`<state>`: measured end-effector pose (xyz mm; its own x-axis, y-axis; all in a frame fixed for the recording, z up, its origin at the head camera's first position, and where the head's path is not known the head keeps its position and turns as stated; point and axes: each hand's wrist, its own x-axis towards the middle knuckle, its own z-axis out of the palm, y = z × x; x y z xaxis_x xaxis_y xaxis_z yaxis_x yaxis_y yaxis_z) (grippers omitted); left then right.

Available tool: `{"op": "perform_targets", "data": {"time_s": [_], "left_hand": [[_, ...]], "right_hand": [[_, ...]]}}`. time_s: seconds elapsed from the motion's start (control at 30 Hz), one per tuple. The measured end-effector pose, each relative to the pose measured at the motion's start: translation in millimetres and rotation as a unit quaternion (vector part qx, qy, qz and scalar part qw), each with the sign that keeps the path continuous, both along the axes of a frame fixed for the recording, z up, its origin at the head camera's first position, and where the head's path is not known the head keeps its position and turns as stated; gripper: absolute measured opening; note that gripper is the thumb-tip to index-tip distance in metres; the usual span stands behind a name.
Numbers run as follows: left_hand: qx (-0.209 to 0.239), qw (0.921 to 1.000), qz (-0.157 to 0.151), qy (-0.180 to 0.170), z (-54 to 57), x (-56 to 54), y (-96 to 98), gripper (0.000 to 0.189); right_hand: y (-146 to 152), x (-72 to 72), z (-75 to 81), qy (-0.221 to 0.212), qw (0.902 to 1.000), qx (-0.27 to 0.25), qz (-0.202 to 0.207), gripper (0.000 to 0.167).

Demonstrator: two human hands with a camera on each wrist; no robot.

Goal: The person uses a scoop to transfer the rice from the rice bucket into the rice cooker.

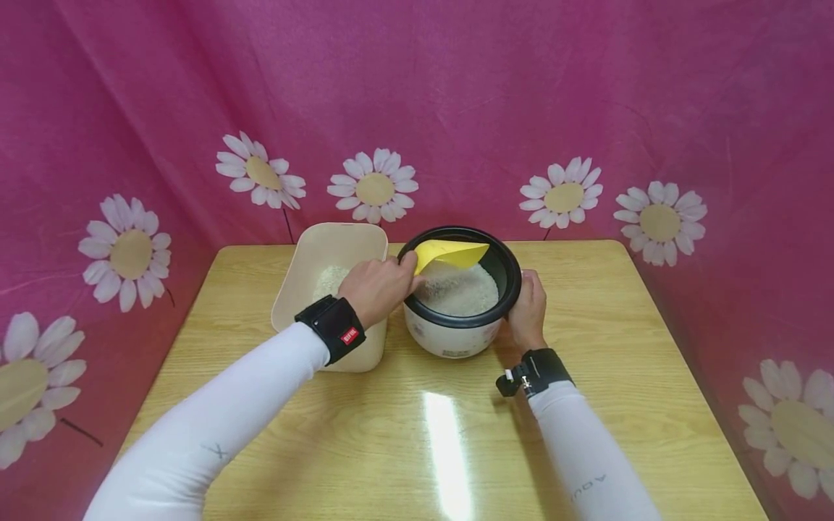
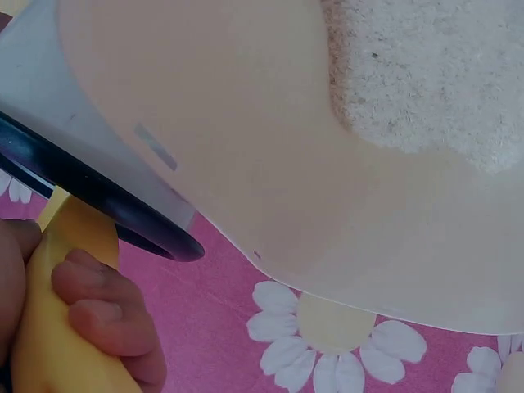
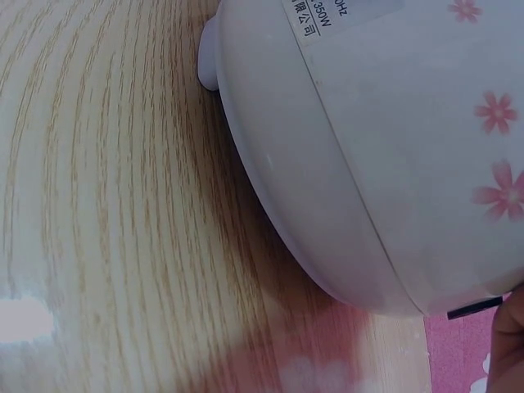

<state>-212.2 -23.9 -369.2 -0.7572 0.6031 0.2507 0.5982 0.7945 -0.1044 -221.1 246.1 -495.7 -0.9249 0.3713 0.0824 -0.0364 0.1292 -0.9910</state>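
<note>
Fingers of the left hand (image 1: 380, 288) clamp a yellow, thin-walled scoop (image 1: 452, 253) over the white rice cooker (image 1: 456, 339), the scoop's long axis running rightward inside the glossy black rim (image 1: 457, 320) (pale grains (image 1: 470, 291) blur beneath it); the right hand (image 1: 529, 311), farther from the scoop, grips the cooker's right side; left of the cooker stands a matte, rounded beige bin (image 1: 342, 242) holding rice (image 1: 330, 280)

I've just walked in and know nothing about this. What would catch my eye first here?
Probably the bright yellow scoop, which the left hand holds over the open cooker with white rice inside. The vivid pink curtain with big white daisies, behind and on both sides of the table, competes with it. Left of the cooker, a cream bin holds more rice.
</note>
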Motion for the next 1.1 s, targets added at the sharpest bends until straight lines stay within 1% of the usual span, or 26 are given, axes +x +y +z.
{"op": "perform_targets", "data": {"time_s": [0.07,0.17,0.27,0.4,0.5,0.6,0.73,0.8,0.87,0.9,0.97,1.03,1.1], "left_hand": [[-0.002,1.0,-0.001,0.007,-0.2,0.1,-0.2,0.032],[-0.007,0.9999,-0.002,0.011,0.6,0.3,0.0,0.031],[-0.021,0.9993,-0.01,0.03,2.9,1.1,0.7,0.031],[-0.051,0.9959,-0.024,0.071,5.3,1.6,0.8,0.031],[-0.065,0.9942,-0.025,0.082,6.0,0.7,0.4,0.032],[-0.064,0.9958,-0.017,0.063,6.8,-0.5,0.0,0.032],[-0.046,0.9987,0.005,0.023,7.9,-2.3,-2.2,0.034],[-0.032,0.9993,0.015,0.013,8.2,-3.6,-4.1,0.035],[-0.021,0.9995,0.023,0.012,8.6,-5.3,-6.8,0.036],[-0.016,0.9995,0.027,0.009,9.5,-6.0,-8.4,0.036],[-0.005,0.9993,0.036,-0.001,12.1,-7.8,-11.9,0.035],[0.004,0.9986,0.049,-0.017,15.6,-10.0,-16.7,0.036],[0.017,0.9975,0.063,-0.027,18.7,-12.7,-22.6,0.037]], "right_hand": [[2,-5.4,-9.2,0.002,1.0,0.004,-0.004,0.033],[3,-8.4,-14.8,0.012,0.9998,0.009,-0.009,0.035],[2,-8.8,-16.3,0.02,0.9997,0.011,-0.013,0.035],[2,-8.2,-16.0,0.019,0.9997,0.009,-0.012,0.036],[2,-8.4,-16.4,0.022,0.9995,0.015,-0.015,0.038],[3,-8.7,-17.2,0.027,0.9993,0.019,-0.018,0.04],[3,-8.9,-18.0,0.022,0.9996,0.008,-0.013,0.037],[3,-8.7,-18.1,0.019,0.9998,0.002,-0.01,0.034],[3,-8.4,-17.5,0.019,0.9998,-0.002,-0.007,0.032],[3,-8.2,-16.1,0.016,0.9998,-0.004,-0.004,0.032],[1,-2.5,-5.9,0.015,0.9999,-0.001,0.004,0.031],[1,-2.0,-4.6,0.014,0.9999,0.005,0.005,0.032],[-1,2.7,4.2,0.011,0.9999,0.011,0.006,0.031]]}}
